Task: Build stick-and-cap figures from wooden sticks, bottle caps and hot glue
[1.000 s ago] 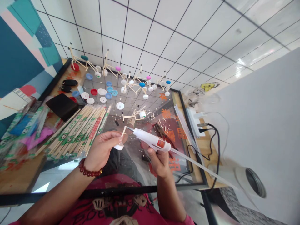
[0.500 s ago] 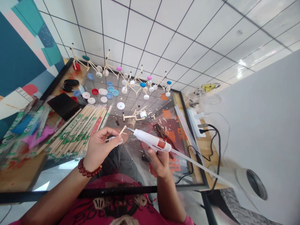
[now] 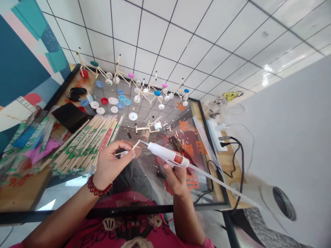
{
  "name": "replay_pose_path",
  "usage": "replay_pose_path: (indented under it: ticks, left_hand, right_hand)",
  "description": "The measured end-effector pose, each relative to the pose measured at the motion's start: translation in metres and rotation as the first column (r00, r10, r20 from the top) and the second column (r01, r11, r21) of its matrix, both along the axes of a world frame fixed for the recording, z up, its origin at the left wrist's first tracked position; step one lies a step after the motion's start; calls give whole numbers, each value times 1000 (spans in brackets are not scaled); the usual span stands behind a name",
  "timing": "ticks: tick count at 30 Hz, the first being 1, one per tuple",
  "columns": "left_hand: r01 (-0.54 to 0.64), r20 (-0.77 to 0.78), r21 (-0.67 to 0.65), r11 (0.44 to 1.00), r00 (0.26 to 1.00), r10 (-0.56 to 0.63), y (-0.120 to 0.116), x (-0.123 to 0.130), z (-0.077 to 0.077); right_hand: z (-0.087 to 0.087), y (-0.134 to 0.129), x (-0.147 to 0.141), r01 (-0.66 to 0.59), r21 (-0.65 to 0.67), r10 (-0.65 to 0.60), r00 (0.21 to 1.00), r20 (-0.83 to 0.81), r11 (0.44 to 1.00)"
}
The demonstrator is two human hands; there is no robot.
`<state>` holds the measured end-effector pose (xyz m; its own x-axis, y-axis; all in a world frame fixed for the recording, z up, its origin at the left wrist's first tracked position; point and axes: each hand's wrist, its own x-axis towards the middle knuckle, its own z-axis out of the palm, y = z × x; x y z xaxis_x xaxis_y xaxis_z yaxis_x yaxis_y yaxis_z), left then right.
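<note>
My left hand (image 3: 113, 160) pinches a small piece made of thin wooden sticks (image 3: 136, 145), with a white bottle cap (image 3: 127, 154) on it, partly hidden by the fingers. My right hand (image 3: 176, 177) is wrapped round a white hot glue gun (image 3: 165, 154), whose long glue stick (image 3: 214, 178) trails out behind to the right. The gun's metal nozzle points left and meets the tip of the wooden piece. Just beyond the hands, a stick frame with a white cap (image 3: 157, 126) lies on the glass tabletop.
Several stick models with caps (image 3: 157, 93) stand along the back edge. Loose caps (image 3: 104, 101) lie in front of them. Wrapped chopsticks (image 3: 85, 146) are heaped at left. Pliers (image 3: 181, 148) lie behind the glue gun, among wood scraps. A power strip (image 3: 217, 134) with cords runs along the right.
Both hands stay nearly in place. The left hand has tilted the wooden piece slightly, and the nozzle is still at its tip.
</note>
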<state>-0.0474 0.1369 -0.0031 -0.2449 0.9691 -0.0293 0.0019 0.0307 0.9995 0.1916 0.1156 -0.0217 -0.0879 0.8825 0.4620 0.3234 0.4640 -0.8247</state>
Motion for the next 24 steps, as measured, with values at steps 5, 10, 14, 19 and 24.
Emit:
replay_pose_path:
  ticks: [5, 10, 14, 19, 24]
  left_hand:
    - [10, -1, -7, 1000, 1000, -10, 1, 2, 4]
    - [1, 12, -30, 1000, 1000, 0, 0, 0, 4]
    - [1, 14, -40, 999, 1000, -1, 0, 0, 1]
    - [5, 6, -36, 999, 1000, -4, 0, 0, 3]
    - [9, 8, -28, 1000, 1000, -9, 0, 1, 4]
  right_hand:
    - [-1, 1, 0, -11, 26, 11, 1000, -7, 1000]
    - [-1, 1, 1, -22, 16, 23, 1000, -19, 1000]
    - [3, 1, 0, -36, 9, 36, 999, -4, 999]
    - [3, 0, -1, -44, 3, 44, 999, -27, 999]
    - [-9, 0, 2, -51, -44, 45, 990, -135, 998]
